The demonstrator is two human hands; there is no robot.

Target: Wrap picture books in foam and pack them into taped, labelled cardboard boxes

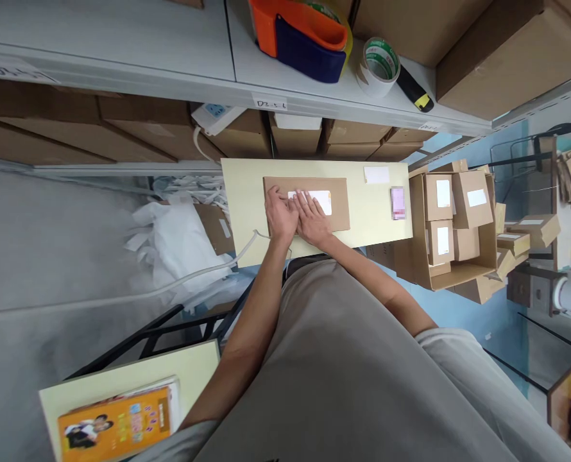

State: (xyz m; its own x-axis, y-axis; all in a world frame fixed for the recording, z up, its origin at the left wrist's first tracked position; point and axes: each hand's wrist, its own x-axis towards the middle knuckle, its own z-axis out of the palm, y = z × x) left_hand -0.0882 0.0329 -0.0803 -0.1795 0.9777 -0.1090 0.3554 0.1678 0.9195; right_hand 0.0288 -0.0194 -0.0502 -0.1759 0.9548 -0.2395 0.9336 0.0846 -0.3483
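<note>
A flat brown cardboard box [339, 204] lies on the cream table in front of me, with a white label [324, 200] on its top. My right hand [312, 219] rests palm down over the label, its fingers stretched out and covering part of it. Beside it, touching or nearly so, my left hand [281, 217] presses on the left part of the box with its fingers somewhat bent. I see nothing held in either hand. The label's left end is partly hidden by my fingers.
The cream table [369, 224] also bears a white slip [376, 174] and a small pink pack [398, 203]. To the right stands an open carton [413, 237] of labelled boxes. A shelf above holds an orange tape dispenser [295, 32] and a tape roll [379, 67]. A cable [189, 277] crosses at left.
</note>
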